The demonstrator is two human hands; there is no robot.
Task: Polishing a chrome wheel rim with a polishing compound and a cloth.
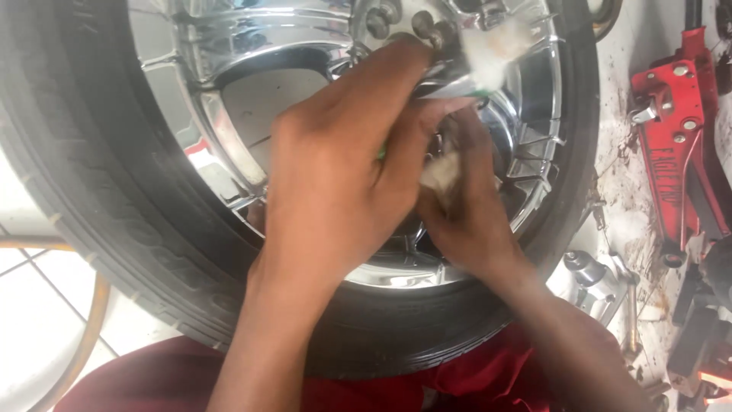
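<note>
Chrome wheel (229,46) inside 1 black tyre (91,191), filling the upper left. Left hand (335,175) curled over the hub, pinching a small pale tube (450,85). Right hand (465,206) beneath, closed on a dirty rag (442,172). Little free room between the 2 hands and the spokes. 1 red floor jack (675,145) at the right edge, well apart.

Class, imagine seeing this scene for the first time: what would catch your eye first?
A shiny chrome wheel in a black tyre fills the upper frame. At its centre the left hand and right hand work together over the hub, beside a whitish rag. A red floor jack lies at the right.
</note>
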